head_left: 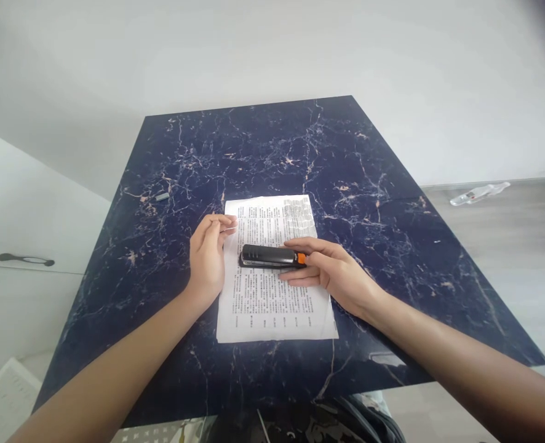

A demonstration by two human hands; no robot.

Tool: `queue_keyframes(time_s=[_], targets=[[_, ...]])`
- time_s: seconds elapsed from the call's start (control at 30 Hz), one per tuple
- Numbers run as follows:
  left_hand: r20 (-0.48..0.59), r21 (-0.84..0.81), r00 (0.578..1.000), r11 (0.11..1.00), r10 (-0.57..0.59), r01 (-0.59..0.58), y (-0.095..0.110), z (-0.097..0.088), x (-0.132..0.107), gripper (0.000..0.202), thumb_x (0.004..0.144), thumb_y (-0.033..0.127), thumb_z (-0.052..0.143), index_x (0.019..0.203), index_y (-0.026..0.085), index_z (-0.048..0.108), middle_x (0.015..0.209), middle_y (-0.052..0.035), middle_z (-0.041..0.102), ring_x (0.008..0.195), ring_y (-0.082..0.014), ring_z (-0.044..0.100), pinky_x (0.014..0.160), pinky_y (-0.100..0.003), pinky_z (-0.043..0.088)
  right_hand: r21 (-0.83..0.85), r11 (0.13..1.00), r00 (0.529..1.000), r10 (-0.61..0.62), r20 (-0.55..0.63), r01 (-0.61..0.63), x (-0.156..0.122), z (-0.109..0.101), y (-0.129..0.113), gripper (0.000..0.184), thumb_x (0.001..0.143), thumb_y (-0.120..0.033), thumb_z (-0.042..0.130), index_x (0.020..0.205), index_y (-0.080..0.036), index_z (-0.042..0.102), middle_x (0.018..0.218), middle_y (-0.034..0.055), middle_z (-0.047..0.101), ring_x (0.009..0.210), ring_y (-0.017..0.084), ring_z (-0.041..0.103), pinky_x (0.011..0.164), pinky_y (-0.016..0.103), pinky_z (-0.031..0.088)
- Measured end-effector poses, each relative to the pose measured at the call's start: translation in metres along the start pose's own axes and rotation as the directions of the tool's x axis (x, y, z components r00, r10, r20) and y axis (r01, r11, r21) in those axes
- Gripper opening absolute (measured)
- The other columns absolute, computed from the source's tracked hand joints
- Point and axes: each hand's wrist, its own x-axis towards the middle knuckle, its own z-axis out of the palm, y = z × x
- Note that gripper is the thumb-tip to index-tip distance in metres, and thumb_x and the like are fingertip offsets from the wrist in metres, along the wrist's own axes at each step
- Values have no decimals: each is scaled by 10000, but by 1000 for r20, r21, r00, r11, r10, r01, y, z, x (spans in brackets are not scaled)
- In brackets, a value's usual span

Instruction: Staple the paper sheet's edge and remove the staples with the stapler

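Note:
A stack of printed paper sheets (272,301) lies on the dark blue marbled table (254,147). Across its middle rests a black stapler (267,255) with an orange piece at its right end. My right hand (334,267) grips that end, thumb at the orange piece and fingers along both sides. At the upper left edge of the paper, my left hand (209,252) is closed, thumb and fingers pinching the sheet edge. Part of the print lies hidden under the stapler and my right fingers.
A small grey bar (162,197), perhaps a strip of staples, lies on the table to the left. Clear plastic packaging (479,194) is on the floor at right. A white wall (254,55) stands behind the table, and a white cabinet with a dark handle (26,259) is at left.

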Motion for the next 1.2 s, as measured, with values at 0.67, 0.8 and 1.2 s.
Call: queue_keyframes(time_s=[0.67, 0.8, 1.2], targets=[[-13, 0, 1000, 1000, -4, 4, 1, 1, 0, 218, 1001, 276, 537, 857, 236, 695, 1060, -62, 713, 1037, -204, 677, 967, -358, 549, 9, 999, 999, -33, -17, 33, -1, 4, -2, 314, 926, -237, 659, 1236, -226, 703, 1517, 142, 611, 965, 285, 811, 935, 465, 688], [-12, -12, 1000, 1000, -8, 8, 3, 2, 0, 216, 990, 247, 540, 841, 229, 696, 1045, -62, 706, 1043, -203, 681, 962, -353, 556, 22, 999, 999, -32, -21, 33, -1, 3, 0, 329, 942, -258, 657, 1265, -210, 701, 1460, 158, 654, 972, 291, 810, 944, 460, 685], [67, -88, 997, 996, 40, -34, 6, 3, -1, 212, 1017, 293, 557, 907, 250, 733, 1103, -65, 706, 1125, -221, 677, 1065, -408, 546, -462, 830, 931, -365, -25, 313, -4, 7, 5, 395, 847, -289, 840, 1238, -275, 789, 1120, 62, 800, 901, 265, 811, 802, 443, 730]])
